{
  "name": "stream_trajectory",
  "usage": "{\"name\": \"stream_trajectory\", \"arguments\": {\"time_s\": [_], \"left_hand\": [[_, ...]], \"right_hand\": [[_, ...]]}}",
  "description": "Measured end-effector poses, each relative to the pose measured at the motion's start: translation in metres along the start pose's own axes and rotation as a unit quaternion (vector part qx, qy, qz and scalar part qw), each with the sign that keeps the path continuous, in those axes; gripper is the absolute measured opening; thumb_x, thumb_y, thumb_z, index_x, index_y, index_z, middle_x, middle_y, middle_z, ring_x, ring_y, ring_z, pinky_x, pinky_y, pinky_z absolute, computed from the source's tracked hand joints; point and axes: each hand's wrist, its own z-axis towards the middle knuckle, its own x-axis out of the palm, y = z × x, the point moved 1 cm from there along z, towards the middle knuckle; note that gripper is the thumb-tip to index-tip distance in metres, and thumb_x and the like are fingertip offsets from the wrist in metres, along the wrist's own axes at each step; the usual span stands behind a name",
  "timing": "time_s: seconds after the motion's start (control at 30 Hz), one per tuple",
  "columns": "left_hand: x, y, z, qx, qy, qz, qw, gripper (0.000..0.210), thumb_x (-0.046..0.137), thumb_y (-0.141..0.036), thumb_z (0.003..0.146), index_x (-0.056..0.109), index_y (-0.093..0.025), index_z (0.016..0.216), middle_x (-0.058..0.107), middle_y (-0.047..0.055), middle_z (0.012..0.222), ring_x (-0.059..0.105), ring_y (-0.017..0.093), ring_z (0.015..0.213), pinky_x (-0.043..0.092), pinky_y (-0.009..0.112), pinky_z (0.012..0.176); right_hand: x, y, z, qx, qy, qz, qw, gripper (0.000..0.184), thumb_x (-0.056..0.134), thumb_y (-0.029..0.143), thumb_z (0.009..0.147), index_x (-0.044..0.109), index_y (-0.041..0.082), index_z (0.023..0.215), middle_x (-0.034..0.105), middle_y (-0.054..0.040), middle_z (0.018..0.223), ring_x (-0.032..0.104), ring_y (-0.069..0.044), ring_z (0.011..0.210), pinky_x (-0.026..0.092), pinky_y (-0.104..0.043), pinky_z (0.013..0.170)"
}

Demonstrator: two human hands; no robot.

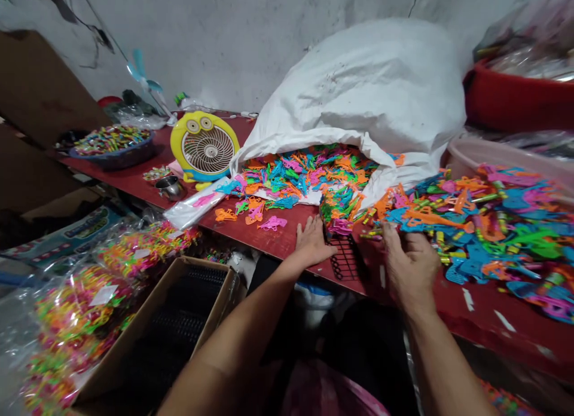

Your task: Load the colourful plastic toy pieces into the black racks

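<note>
My left hand (313, 242) lies palm down with its fingers spread at the front of the red table. Its thumb reaches to a black plastic grid piece (346, 262). A small heap of colorful plastic toy pieces (341, 207) sits at the grid's far end. My right hand (413, 266) has curled fingers at the near edge of a large pile of bright plastic pieces and small yellow-green tubes (497, 225); whatever it grips is hidden. Behind, a white woven sack (372, 75) lies on its side, with more orange, blue, pink and green pieces (305, 171) spilling from its mouth.
A yellow fan (206, 144), metal cup (170, 187) and blue basin (116, 156) stand on the left. Below are a cardboard box (226, 278) of black grid pieces and bags of colorful parts (85, 308). A red tub (524, 99) and pink basin (470, 153) are at right.
</note>
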Motion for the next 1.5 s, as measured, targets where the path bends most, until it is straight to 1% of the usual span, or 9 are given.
{"name": "stream_trajectory", "arguments": {"time_s": [0.23, 0.47, 0.67, 0.83, 0.9, 1.03, 1.17, 1.4, 1.5], "left_hand": [[-0.023, 0.03, 0.011, 0.092, 0.021, -0.015, 0.995, 0.072, 0.063, -0.03, 0.073, 0.04, -0.021, 0.141, 0.043, 0.008, 0.15, 0.037, 0.027, 0.139, 0.027, 0.045, 0.117], [-0.04, 0.045, 0.019, 0.085, 0.034, -0.036, 0.995, 0.05, 0.061, -0.014, 0.071, 0.059, -0.018, 0.121, 0.067, 0.006, 0.121, 0.061, 0.023, 0.111, 0.047, 0.035, 0.101], [-0.043, 0.045, 0.015, 0.089, 0.008, -0.037, 0.995, 0.059, 0.055, -0.011, 0.074, 0.051, -0.02, 0.132, 0.063, 0.006, 0.129, 0.058, 0.022, 0.117, 0.043, 0.038, 0.106], [-0.034, 0.036, -0.016, -0.004, -0.146, 0.043, 0.988, 0.06, 0.054, -0.022, 0.083, 0.041, -0.015, 0.142, 0.046, 0.013, 0.147, 0.038, 0.028, 0.139, 0.025, 0.048, 0.117], [-0.024, 0.032, -0.03, 0.006, -0.165, 0.048, 0.985, 0.057, 0.052, -0.032, 0.088, 0.042, -0.014, 0.141, 0.042, 0.013, 0.15, 0.029, 0.027, 0.144, 0.015, 0.048, 0.121], [-0.006, 0.033, -0.045, 0.066, -0.108, 0.045, 0.991, 0.069, 0.052, -0.054, 0.087, 0.039, -0.015, 0.144, 0.036, 0.013, 0.154, 0.024, 0.027, 0.146, 0.008, 0.05, 0.122], [-0.009, 0.047, -0.042, 0.101, -0.056, 0.048, 0.992, 0.07, 0.053, -0.054, 0.088, 0.037, -0.018, 0.146, 0.031, 0.012, 0.157, 0.023, 0.026, 0.147, 0.01, 0.051, 0.12], [-0.022, 0.065, -0.034, 0.175, -0.012, 0.058, 0.983, 0.065, 0.05, -0.052, 0.091, 0.034, -0.024, 0.147, 0.029, 0.009, 0.158, 0.016, 0.021, 0.149, 0.0, 0.054, 0.119], [-0.019, 0.067, -0.034, 0.174, -0.015, 0.053, 0.983, 0.064, 0.05, -0.051, 0.091, 0.034, -0.025, 0.147, 0.028, 0.008, 0.158, 0.015, 0.021, 0.149, -0.001, 0.053, 0.119]], "right_hand": [[-0.015, -0.062, -0.017, 0.099, 0.146, 0.027, 0.984, 0.039, 0.066, 0.055, 0.075, 0.062, 0.017, 0.074, 0.063, -0.0035, 0.062, 0.054, -0.015, 0.052, 0.039, -0.025, 0.047], [-0.001, -0.073, -0.017, 0.058, 0.247, 0.015, 0.967, 0.041, 0.065, 0.055, 0.076, 0.07, 0.017, 0.089, 0.07, -0.0083, 0.083, 0.062, -0.02, 0.073, 0.047, -0.031, 0.064], [0.015, -0.064, -0.031, 0.069, 0.248, 0.033, 0.966, 0.038, 0.064, 0.054, 0.078, 0.066, 0.016, 0.076, 0.066, -0.0032, 0.068, 0.058, -0.017, 0.062, 0.042, -0.027, 0.055], [0.019, -0.053, -0.033, -0.023, 0.186, -0.049, 0.981, 0.041, 0.061, 0.051, 0.081, 0.045, 0.021, 0.057, 0.047, 0.0032, 0.054, 0.038, -0.01, 0.049, 0.029, -0.025, 0.048], [0.02, -0.05, -0.031, -0.058, 0.187, -0.059, 0.979, 0.042, 0.059, 0.049, 0.083, 0.04, 0.022, 0.057, 0.042, 0.0037, 0.057, 0.034, -0.01, 0.05, 0.028, -0.025, 0.048], [0.025, -0.044, -0.03, -0.105, 0.216, -0.069, 0.968, 0.038, 0.054, 0.043, 0.089, 0.041, 0.022, 0.06, 0.04, 0.0028, 0.064, 0.038, -0.012, 0.057, 0.031, -0.026, 0.055], [0.027, -0.043, -0.031, -0.11, 0.244, -0.042, 0.963, 0.03, 0.053, 0.04, 0.091, 0.052, 0.02, 0.069, 0.048, 0.0, 0.072, 0.047, -0.014, 0.067, 0.037, -0.026, 0.061], [0.034, -0.043, -0.039, 0.027, 0.195, 0.075, 0.978, 0.024, 0.064, 0.042, 0.084, 0.06, 0.019, 0.082, 0.06, -0.0001, 0.074, 0.054, -0.015, 0.067, 0.044, -0.026, 0.063], [0.041, -0.042, -0.046, 0.036, 0.164, 0.073, 0.983, 0.026, 0.063, 0.044, 0.084, 0.06, 0.019, 0.087, 0.061, -0.0004, 0.073, 0.055, -0.015, 0.066, 0.046, -0.027, 0.062]]}}
